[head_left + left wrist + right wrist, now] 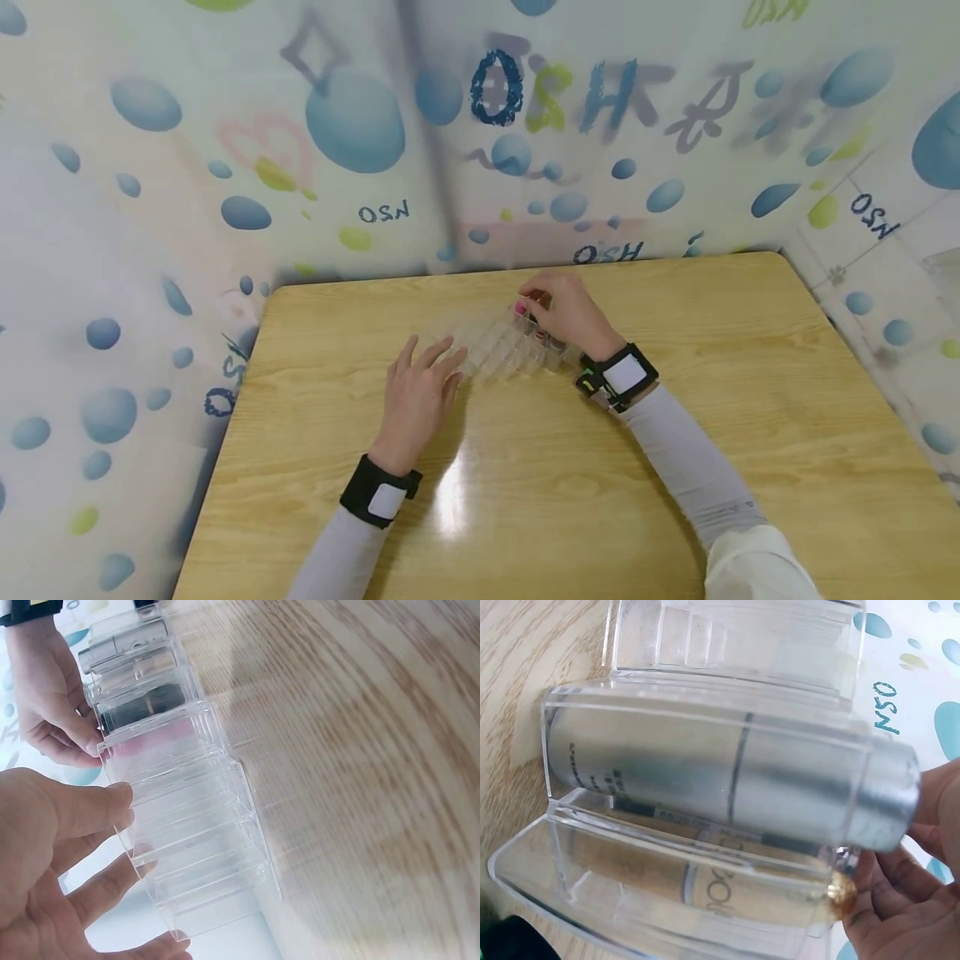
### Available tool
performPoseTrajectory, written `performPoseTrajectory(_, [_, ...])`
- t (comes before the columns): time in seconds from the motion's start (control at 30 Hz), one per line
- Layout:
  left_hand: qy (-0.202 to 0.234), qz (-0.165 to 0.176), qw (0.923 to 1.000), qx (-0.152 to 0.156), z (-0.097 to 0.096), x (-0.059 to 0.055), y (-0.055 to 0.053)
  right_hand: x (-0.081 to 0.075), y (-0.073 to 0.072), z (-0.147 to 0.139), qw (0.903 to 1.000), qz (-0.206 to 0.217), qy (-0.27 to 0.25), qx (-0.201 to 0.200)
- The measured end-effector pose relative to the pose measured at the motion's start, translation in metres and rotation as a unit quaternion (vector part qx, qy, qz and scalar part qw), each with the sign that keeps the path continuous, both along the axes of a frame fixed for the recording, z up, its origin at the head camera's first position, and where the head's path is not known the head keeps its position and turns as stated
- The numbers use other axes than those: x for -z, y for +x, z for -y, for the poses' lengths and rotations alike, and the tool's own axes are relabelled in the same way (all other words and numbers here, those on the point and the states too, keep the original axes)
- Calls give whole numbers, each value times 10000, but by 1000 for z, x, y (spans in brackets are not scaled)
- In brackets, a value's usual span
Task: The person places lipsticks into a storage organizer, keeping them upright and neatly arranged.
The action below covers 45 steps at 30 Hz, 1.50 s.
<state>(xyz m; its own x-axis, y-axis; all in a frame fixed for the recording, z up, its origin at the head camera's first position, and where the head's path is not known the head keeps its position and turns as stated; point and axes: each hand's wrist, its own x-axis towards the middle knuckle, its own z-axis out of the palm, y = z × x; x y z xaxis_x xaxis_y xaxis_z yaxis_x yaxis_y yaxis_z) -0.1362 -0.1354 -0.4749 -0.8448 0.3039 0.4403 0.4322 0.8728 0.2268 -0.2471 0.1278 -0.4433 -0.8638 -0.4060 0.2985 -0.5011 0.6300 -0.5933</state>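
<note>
A clear plastic organizer [491,346] with stepped compartments stands on the table. My left hand [420,387] touches its left side with spread, fairly straight fingers; the thumb [101,806] lies along its upper edge. At the far right of the organizer, my right hand [566,308] pinches the top of a pink tube [520,307], which sits low in a compartment in the left wrist view. A dark tube [146,707] stands beside it. Up close in the right wrist view are a silver tube [795,780] and a tan tube [727,881] with a gold end. The right fingertips are partly hidden there.
The wooden table [540,492] carries the organizer near its back edge. A wall [360,217] covered in blue and green spots rises behind and on both sides. Several compartments on the organizer's left hold nothing visible.
</note>
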Motion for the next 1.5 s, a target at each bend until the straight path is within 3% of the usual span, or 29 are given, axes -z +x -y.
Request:
performPoseTrajectory(0.23, [42, 169, 9998, -48, -1, 4, 2, 3, 4, -2, 9997, -130, -163, -87])
performPoseTrajectory(0.43, [-43, 292, 9995, -137, -1, 1, 2, -7, 14, -7, 9979, -463, -412, -195])
performPoseTrajectory(0.57, [-99, 341, 9992, -186, -1, -2, 2, -13, 27, -14, 9956, -723, -550, -213])
performPoseTrajectory(0.77, [-218, 404, 9989, -81, 0, -4, 3, -11, 54, -32, 9954, -778, -551, -54])
performPoseTrajectory(0.93, [-295, 645, 9975, -75, -2, -5, 5, -6, 76, -42, 9970, -651, -421, -5])
performPoseTrajectory(1.07, [-119, 728, 9973, -39, -5, -7, 7, -3, 91, -48, 9982, -456, -383, -3])
performPoseTrajectory(1.3, [256, 365, 9987, 259, -14, -13, 12, 5, 111, -60, 9998, -107, 156, 64])
performPoseTrajectory(1.5, [523, -34, 9965, 644, -24, -19, 18, 3, 123, -70, 9924, 208, 1162, 361])
